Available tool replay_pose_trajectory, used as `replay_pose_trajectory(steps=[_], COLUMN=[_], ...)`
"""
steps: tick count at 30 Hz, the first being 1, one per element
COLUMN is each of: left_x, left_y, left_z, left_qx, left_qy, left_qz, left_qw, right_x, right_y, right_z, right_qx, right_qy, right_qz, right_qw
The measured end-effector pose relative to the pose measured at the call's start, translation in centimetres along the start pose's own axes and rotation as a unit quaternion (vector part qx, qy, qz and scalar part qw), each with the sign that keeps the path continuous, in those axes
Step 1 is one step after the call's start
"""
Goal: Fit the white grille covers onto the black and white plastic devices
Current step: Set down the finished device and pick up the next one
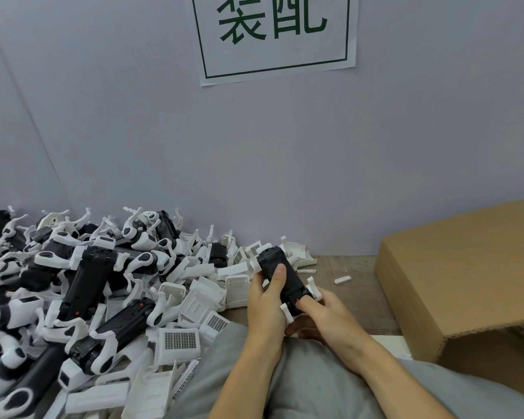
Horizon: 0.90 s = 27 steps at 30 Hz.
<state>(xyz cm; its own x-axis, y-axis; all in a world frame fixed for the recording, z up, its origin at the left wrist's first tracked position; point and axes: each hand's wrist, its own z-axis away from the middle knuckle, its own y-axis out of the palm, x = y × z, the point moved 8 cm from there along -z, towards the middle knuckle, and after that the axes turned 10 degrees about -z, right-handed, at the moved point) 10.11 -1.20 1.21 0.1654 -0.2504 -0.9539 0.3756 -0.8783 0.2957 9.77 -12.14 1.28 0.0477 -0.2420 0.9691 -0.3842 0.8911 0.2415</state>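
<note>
Item: one black and white device (280, 278), held above the desk (357, 285) in both hands, my left hand (265, 300) and right hand (324, 309) fingers wrapped round it. Step: device in hand, no cover seen on it. Next: take a grille cover (180, 341), left of my fingers.

Two hands show: the left hand (268, 300) and the right hand (321, 316), and between their fingers sits one black and white device (280, 275). Left of the fingers lies one heap of devices (82, 285), too tangled to count exactly, well over a dozen. Loose white grille covers (180, 341) number at least four with the mesh visible. Right of the fingers stands one cardboard box (466, 282). One paper sign (274, 34) hangs above.
</note>
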Motion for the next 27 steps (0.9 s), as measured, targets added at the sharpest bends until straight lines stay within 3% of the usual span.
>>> replay_pose_trajectory(steps=[13, 27], left_x=[0.2, -0.1], left_y=[0.01, 0.06], left_z=[0.05, 0.3], left_qx=[-0.002, -0.001], left_qy=[-0.018, -0.017], left_qz=[0.014, 0.001], left_qw=[1.0, 1.0], right_x=[0.53, 0.43], right_y=[0.56, 0.54], right_z=[0.16, 0.23], right_qx=[0.018, 0.025], right_qy=[0.001, 0.003], right_qz=[-0.058, -0.037], right_qw=[0.998, 0.999])
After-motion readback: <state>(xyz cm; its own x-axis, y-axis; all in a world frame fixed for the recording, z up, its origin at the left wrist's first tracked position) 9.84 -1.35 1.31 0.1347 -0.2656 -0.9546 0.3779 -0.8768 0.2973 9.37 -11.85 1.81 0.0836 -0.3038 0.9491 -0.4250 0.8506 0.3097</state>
